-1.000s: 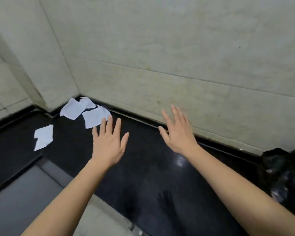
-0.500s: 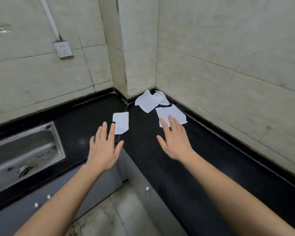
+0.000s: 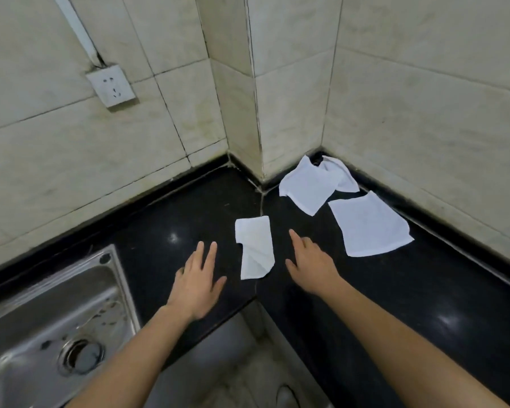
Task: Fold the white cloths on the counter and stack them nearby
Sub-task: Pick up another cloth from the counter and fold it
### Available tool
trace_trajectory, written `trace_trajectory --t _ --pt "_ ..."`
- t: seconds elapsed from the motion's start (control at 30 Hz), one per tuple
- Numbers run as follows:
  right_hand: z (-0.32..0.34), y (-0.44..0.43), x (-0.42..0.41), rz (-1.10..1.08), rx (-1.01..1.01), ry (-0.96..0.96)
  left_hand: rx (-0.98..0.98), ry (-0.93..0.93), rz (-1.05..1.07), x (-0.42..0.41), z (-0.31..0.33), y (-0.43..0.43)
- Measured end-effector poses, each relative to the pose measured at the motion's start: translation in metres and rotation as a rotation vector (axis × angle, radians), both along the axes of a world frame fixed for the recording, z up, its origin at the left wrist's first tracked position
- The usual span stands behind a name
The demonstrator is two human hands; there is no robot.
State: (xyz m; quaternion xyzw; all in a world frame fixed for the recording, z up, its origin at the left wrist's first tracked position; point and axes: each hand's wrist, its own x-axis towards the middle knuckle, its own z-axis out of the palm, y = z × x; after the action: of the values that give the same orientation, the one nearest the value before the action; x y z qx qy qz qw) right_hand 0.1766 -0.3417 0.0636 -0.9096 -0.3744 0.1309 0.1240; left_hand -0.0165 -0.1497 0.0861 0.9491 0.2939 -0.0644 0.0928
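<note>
Head view: a folded white cloth [image 3: 255, 251] lies on the black counter [image 3: 189, 219] near the inner corner edge. Its long axis runs from 12 to 6 o'clock, and the near end leans a little toward 5. A loose flap crosses its lower half. At 3 o'clock from it a flat cloth [image 3: 368, 228] is spread open as a rough square, corners at about 11, 1, 5 and 7, just beside the right wall. At 1 o'clock a rumpled cloth [image 3: 309, 185] sits in the wall corner, overlapping another bunched cloth [image 3: 340, 175] behind it.

The left hand [image 3: 199, 282] is at 8 o'clock from the folded cloth, palm down, fingers straight and slightly spread, pointing to 12. It holds nothing and is close to the cloth's edge but apart from it. The right hand [image 3: 309, 262] is at 3 o'clock from the same cloth, also palm down and spread, forefinger pointing to 11, holding nothing. Whether either palm touches the counter cannot be told.

A steel sink [image 3: 50, 319] lies at 9 o'clock from the left hand, and a wall socket [image 3: 111, 85] at 11.
</note>
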Motion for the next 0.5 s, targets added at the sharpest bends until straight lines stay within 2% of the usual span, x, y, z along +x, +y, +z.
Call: trace_trajectory --t 0.13,0.33,0.5 --pt "-0.011 0.052 0.012 0.003 -0.034 0.104 -0.052 0.001 0.005 0.027 -0.009 0.047" --pt "-0.047 0.110 -0.001 -0.077 -0.141 0.215 -0.108 0.100 -0.124 0.064 -0.055 0.113" --pt "-0.084 0.140 -0.036 -0.445 -0.350 0.339 -0.133 0.120 -0.360 0.094 -0.089 0.150"
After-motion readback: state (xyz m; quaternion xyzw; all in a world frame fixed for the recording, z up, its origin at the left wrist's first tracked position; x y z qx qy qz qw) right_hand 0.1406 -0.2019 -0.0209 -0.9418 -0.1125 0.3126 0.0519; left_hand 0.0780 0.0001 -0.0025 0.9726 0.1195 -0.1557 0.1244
